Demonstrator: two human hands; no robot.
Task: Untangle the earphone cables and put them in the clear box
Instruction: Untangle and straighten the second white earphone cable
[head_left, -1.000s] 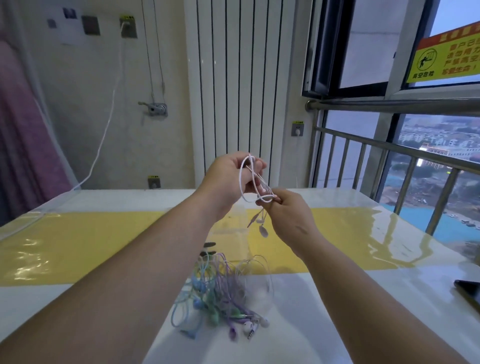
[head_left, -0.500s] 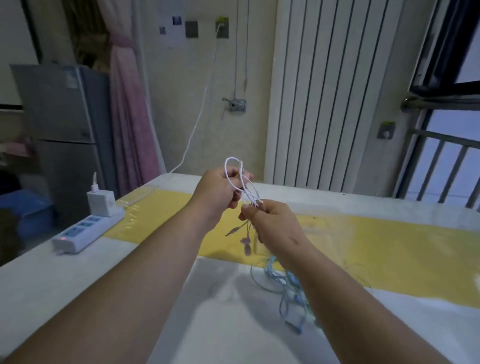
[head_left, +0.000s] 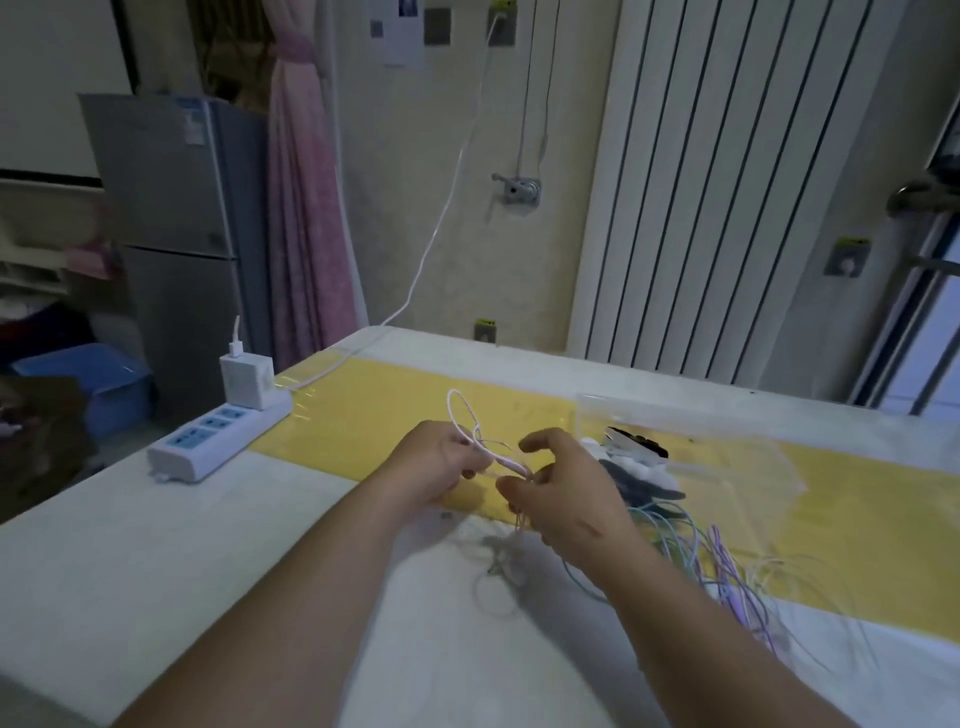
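A coiled white earphone cable (head_left: 470, 434) is held low over the table between both hands. My left hand (head_left: 434, 467) pinches its loops, which stick up above the fingers. My right hand (head_left: 566, 486) grips the other end with thumb and fingers. To the right of my right forearm lies a tangle of blue, purple and white earphone cables (head_left: 722, 566). Behind my right hand stands the clear box (head_left: 727, 447), with dark and white earphones (head_left: 636, 457) inside it.
A white power strip (head_left: 218, 434) with a plugged-in charger (head_left: 247, 379) sits at the table's left edge; its cable runs up to the wall. The table (head_left: 156, 561) is white with a yellow band. A fridge and pink curtain stand at the left.
Both hands have dropped with the white cable, from chest height to just above the table. The view has swung left and down, and the clear box now shows behind my right hand.
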